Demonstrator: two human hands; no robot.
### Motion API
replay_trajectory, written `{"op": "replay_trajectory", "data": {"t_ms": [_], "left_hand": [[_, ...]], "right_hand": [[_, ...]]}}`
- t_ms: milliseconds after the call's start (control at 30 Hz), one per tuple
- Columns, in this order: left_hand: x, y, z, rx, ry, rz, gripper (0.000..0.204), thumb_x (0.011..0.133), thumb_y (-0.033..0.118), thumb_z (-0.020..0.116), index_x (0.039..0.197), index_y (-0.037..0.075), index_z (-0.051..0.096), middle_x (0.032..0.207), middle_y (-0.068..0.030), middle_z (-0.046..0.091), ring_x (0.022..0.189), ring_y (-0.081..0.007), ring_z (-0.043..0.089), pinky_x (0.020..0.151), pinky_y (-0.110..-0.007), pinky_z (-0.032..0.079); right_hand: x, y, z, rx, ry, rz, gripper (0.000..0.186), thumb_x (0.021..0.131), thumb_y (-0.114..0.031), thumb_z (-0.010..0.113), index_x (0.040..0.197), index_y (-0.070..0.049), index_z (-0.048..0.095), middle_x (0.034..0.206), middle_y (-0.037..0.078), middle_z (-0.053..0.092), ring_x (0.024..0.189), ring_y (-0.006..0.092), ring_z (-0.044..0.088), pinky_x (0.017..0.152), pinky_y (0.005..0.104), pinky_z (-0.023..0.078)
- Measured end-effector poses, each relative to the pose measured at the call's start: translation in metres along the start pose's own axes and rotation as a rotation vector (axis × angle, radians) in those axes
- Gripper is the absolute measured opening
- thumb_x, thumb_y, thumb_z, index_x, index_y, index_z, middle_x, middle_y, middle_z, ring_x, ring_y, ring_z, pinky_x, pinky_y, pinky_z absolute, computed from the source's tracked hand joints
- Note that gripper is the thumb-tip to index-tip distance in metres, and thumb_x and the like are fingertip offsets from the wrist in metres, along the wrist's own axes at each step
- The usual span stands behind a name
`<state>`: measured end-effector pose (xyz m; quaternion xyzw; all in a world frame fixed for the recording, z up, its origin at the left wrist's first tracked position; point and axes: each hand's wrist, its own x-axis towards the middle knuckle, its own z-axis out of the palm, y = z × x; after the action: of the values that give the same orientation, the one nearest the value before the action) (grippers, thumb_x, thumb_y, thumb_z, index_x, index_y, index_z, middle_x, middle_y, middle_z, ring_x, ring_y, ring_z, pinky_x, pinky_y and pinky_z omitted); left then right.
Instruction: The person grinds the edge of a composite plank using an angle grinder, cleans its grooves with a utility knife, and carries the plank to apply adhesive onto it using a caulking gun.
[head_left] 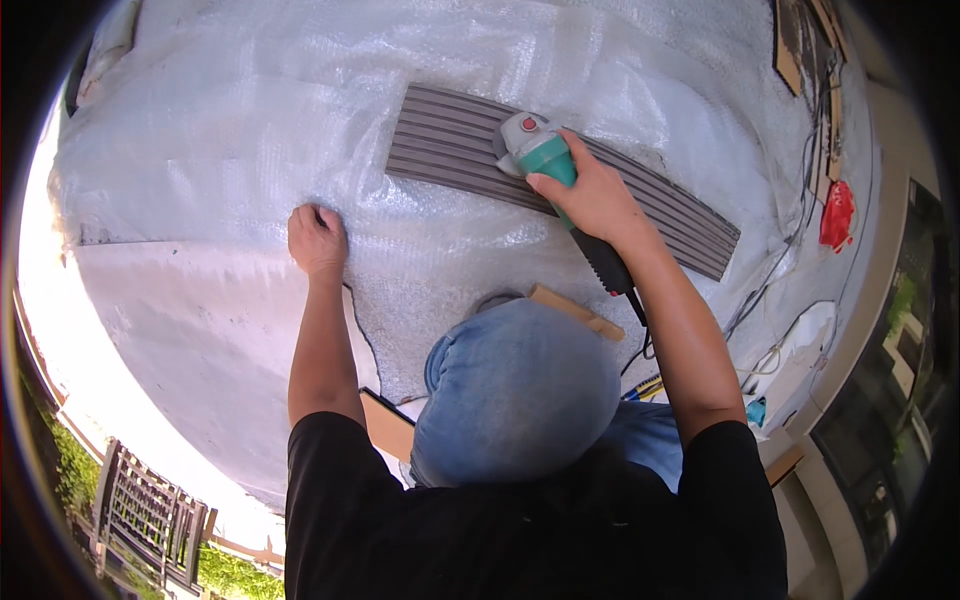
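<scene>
Crinkled clear sheeting [250,130] spreads beneath a grey grooved board [440,130], which lies ahead of the person with its long axis slanting from upper left to lower right. The right hand [597,205], the nearer one, is wrapped round the green body of a grinder [548,160] whose head sits over the board's left half, while the left hand [318,238] is curled into a loose fist over the sheeting, below and left of the board's left end. Most of the disc [499,146] is hidden, so I cannot tell whether it touches the board, nor whether the left fist holds anything.
</scene>
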<state>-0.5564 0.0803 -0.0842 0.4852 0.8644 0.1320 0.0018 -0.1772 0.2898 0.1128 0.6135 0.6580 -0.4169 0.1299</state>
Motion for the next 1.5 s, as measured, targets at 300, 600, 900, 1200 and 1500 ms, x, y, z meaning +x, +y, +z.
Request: {"op": "replay_trajectory", "data": {"t_ms": [300, 600, 900, 1200, 1500], "left_hand": [[0.005, 0.007, 0.001, -0.012, 0.033, 0.013, 0.013, 0.093, 0.022, 0.065, 0.091, 0.01, 0.062, 0.094, -0.0114, 0.066, 0.093, -0.0353, 0.066, 0.079, -0.048, 0.055], [0.006, 0.007, 0.008, 0.001, 0.025, 0.03, 0.014, 0.094, 0.024, 0.064, 0.091, 0.01, 0.062, 0.094, -0.0113, 0.066, 0.093, -0.0356, 0.066, 0.079, -0.048, 0.055], [0.002, 0.005, 0.005, 0.009, 0.014, 0.033, 0.018, 0.096, 0.025, 0.061, 0.096, 0.007, 0.062, 0.098, -0.0132, 0.066, 0.094, -0.0378, 0.065, 0.08, -0.05, 0.054], [0.001, 0.005, 0.01, 0.013, -0.062, 0.016, 0.023, 0.098, 0.029, 0.057, 0.099, 0.008, 0.064, 0.103, -0.0137, 0.068, 0.099, -0.0392, 0.065, 0.084, -0.051, 0.053], [-0.001, -0.007, 0.013, 0.046, -0.048, -0.006, 0.03, 0.101, 0.034, 0.053, 0.101, 0.006, 0.064, 0.105, -0.0143, 0.068, 0.1, -0.0394, 0.065, 0.086, -0.05, 0.052]], "right_hand": [[-0.031, 0.056, -0.024, -0.14, 0.159, 0.081, 0.092, 0.094, -0.056, 0.076, 0.165, -0.01, 0.04, 0.133, 0.031, 0.07, 0.126, 0.0466, 0.068, 0.108, 0.0465, 0.052], [-0.011, -0.071, 0.033, -0.032, -0.134, -0.091, 0.09, 0.096, -0.052, 0.072, 0.167, -0.012, 0.034, 0.114, 0.034, 0.074, 0.112, 0.0546, 0.068, 0.1, 0.0553, 0.053], [-0.083, 0.066, 0.008, 0.01, -0.012, 0.15, 0.089, 0.095, -0.05, 0.072, 0.165, -0.01, 0.035, 0.107, 0.034, 0.075, 0.103, 0.0531, 0.072, 0.093, 0.0548, 0.058], [-0.05, -0.007, 0.036, 0.033, -0.077, -0.092, 0.088, 0.097, -0.047, 0.072, 0.165, -0.008, 0.033, 0.099, 0.033, 0.075, 0.096, 0.0528, 0.073, 0.09, 0.0558, 0.058], [-0.066, 0.039, 0.035, 0.139, -0.073, 0.044, 0.091, 0.097, -0.053, 0.069, 0.168, -0.014, 0.029, 0.101, 0.033, 0.075, 0.096, 0.0543, 0.073, 0.091, 0.057, 0.058]]}}
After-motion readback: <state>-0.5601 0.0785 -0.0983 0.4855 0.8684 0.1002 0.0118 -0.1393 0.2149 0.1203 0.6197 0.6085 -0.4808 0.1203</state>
